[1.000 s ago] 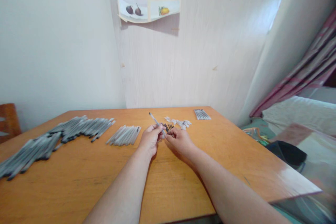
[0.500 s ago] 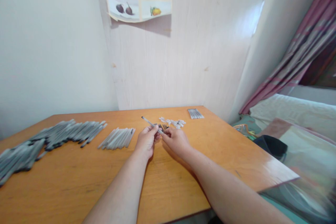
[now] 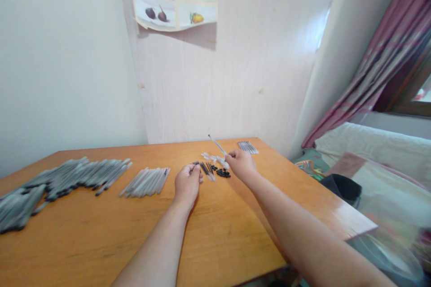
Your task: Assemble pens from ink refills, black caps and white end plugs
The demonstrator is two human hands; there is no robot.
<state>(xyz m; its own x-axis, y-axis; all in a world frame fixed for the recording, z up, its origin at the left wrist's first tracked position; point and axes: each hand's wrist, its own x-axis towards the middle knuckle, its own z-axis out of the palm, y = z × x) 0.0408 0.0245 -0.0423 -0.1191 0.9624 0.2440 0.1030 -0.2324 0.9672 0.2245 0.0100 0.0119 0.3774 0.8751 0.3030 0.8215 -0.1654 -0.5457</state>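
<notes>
My right hand (image 3: 241,165) is closed on a pen (image 3: 218,145), a clear barrel with a dark end that points up and to the left. Curled near the middle of the table, my left hand (image 3: 187,184) has its thumb and fingers together; whatever may be in them is hidden. Between the hands lie several thin dark pen refills (image 3: 206,169) and a small heap of black plugs (image 3: 223,173). Clear pen caps (image 3: 214,158) are scattered just behind these. At the back right is a neat row of pens (image 3: 248,147).
Clear pen barrels (image 3: 145,182) lie side by side left of my left hand. A large spread of dark-ended pen barrels (image 3: 72,177) covers the table's (image 3: 141,237) far left. A black bin (image 3: 342,187) stands past the right edge, and a wall rises behind.
My right hand has moved right and away with the pen, parting from my left hand. The left hand has let go of the pen. The refills and black plugs are now uncovered.
</notes>
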